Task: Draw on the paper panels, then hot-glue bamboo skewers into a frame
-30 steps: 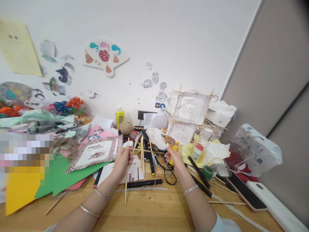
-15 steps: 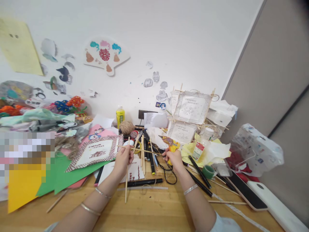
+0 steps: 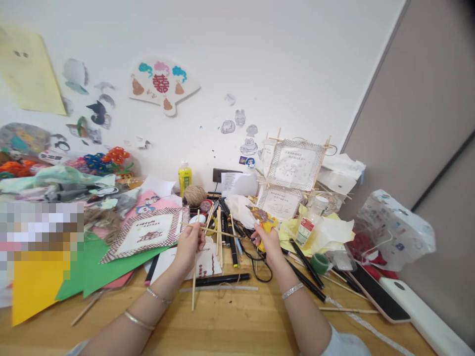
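My left hand [image 3: 189, 243] is closed around two thin wooden sticks where they cross. One wooden stick [image 3: 194, 291] runs up and down and reaches below the hand. The other crosswise stick [image 3: 221, 232] points right, toward my right hand. A yellow hot glue gun [image 3: 264, 220] is gripped in my right hand [image 3: 270, 245], its nozzle turned up and left, apart from the crossing. A black cord [image 3: 267, 273] loops below it. Several loose sticks [image 3: 218, 242] and black markers [image 3: 233, 249] lie between the hands.
To the left, a fabric panel with a patterned border [image 3: 146, 235] rests on green paper [image 3: 111, 267]. A twine ball [image 3: 195, 196] and yellow bottle [image 3: 184, 179] stand behind. Framed panels [image 3: 293, 165] lean at the wall. A phone [image 3: 382, 291] and plastic bag [image 3: 397, 232] are at right.
The fingers of my right hand have shifted upward on the glue gun, which has tilted slightly. My left hand and the crossed sticks stay in place.
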`<move>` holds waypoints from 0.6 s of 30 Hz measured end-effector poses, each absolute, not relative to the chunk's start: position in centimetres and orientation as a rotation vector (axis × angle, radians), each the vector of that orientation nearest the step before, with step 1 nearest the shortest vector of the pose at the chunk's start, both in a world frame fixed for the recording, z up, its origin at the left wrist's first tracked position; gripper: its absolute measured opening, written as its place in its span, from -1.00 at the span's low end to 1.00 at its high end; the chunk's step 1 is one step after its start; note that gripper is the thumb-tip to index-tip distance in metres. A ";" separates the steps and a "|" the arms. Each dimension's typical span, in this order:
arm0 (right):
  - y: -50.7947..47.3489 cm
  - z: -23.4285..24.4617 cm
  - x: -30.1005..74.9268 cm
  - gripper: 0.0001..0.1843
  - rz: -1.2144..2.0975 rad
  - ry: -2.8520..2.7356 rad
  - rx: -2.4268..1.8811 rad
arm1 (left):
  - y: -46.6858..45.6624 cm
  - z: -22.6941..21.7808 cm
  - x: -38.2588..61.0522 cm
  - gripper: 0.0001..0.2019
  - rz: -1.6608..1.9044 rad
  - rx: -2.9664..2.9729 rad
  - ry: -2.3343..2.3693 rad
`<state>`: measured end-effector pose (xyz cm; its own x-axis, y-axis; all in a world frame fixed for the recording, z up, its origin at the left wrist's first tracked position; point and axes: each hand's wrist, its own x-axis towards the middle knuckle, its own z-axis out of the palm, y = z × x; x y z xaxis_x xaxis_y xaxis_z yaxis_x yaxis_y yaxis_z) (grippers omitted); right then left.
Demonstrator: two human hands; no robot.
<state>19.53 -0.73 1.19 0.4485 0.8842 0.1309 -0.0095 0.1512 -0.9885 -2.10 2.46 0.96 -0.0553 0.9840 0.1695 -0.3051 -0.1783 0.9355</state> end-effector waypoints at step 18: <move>-0.3 0.9 19.5 -0.58 0.716 -0.937 -1.284 | 2.0 1.3 -2.0 -0.65 1.471 1.077 0.928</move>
<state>19.48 -0.29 0.87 0.4636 0.8686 0.1751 0.0594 0.1667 -0.9842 -2.01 2.04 1.28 -0.0536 0.9875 0.1482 -0.2912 -0.1574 0.9436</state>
